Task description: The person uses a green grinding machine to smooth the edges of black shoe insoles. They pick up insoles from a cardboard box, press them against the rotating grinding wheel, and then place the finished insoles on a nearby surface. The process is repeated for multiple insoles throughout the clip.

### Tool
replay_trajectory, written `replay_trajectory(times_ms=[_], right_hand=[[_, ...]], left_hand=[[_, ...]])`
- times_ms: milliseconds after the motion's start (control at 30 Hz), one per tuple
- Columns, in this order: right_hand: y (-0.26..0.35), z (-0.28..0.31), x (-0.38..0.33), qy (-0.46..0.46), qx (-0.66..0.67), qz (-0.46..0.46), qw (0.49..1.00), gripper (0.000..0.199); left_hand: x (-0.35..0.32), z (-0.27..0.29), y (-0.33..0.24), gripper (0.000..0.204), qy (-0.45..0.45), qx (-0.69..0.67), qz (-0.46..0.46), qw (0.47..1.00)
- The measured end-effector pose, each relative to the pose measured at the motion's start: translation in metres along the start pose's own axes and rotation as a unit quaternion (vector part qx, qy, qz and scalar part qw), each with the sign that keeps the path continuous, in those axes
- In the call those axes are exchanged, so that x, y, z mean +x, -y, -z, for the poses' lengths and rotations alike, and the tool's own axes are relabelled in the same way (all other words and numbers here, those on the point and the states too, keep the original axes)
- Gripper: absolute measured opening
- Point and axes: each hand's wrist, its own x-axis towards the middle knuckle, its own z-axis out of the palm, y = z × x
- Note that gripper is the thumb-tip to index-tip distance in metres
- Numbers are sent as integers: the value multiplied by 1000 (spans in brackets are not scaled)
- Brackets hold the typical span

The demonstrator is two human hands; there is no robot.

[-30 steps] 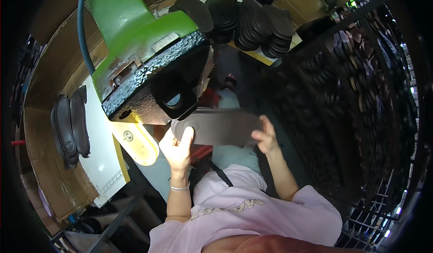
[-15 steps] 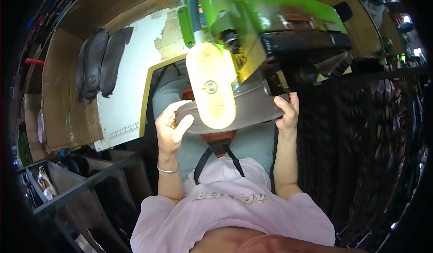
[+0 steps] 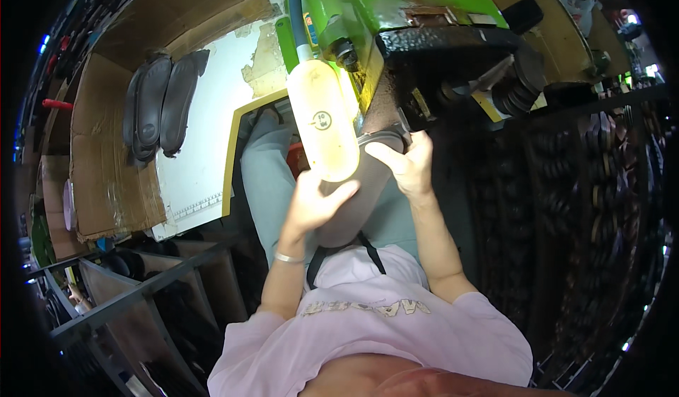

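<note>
The shoe sole (image 3: 362,216) slants from the machine, just right of the oblong yellow lamp (image 3: 322,121), down toward the lap. The right hand (image 3: 412,162), right of the lamp, grips the sole's far end, thumb over its upper face; the left hand (image 3: 312,202), just below the lamp, has its thumb spread, and I cannot tell whether it grips. Half a second ago the sole lay crosswise beneath the lamp, a hand at each end; turned lengthwise, it now presents an end to the green machine (image 3: 424,4), beyond the lamp. Dark soles (image 3: 180,107) lie left of the lamp on a white tabletop (image 3: 219,117).
</note>
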Motion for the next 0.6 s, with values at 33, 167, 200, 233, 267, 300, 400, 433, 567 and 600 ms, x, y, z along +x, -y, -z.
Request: replay_trajectory(times_ms=[33,167,200,233,267,300,400,433,567,600], right_hand=[[-4,-5,-7,-36,-17,30,999,41],[-23,9,-68,-88,-63,-17,994,44],[-28,21,-91,-5,-66,-77,995,48],[-40,36,-118,50,-125,-167,977,51],[-52,48,-139,79,-96,-198,972,54],[-54,56,-154,58,-34,-224,972,53],[-57,99,-176,-75,85,-229,967,29],[-53,117,-176,-96,123,-203,967,24],[-20,138,-115,-193,70,-30,978,23],[-10,141,-95,-201,44,10,979,22]], left_hand=[[16,-10,5,27,-20,-15,4,1000],[35,-40,14,19,-119,92,-76,986],[29,-44,20,18,-146,95,-79,982],[25,-48,26,18,-164,9,-50,985],[20,-50,28,19,-173,-13,-40,984],[13,-49,29,19,-185,-34,-24,982],[2,-51,26,22,-193,-148,1,970],[2,-52,15,22,-174,-178,6,968],[10,-56,-5,24,-136,-267,17,954],[15,-56,-6,24,-129,-264,15,956]])
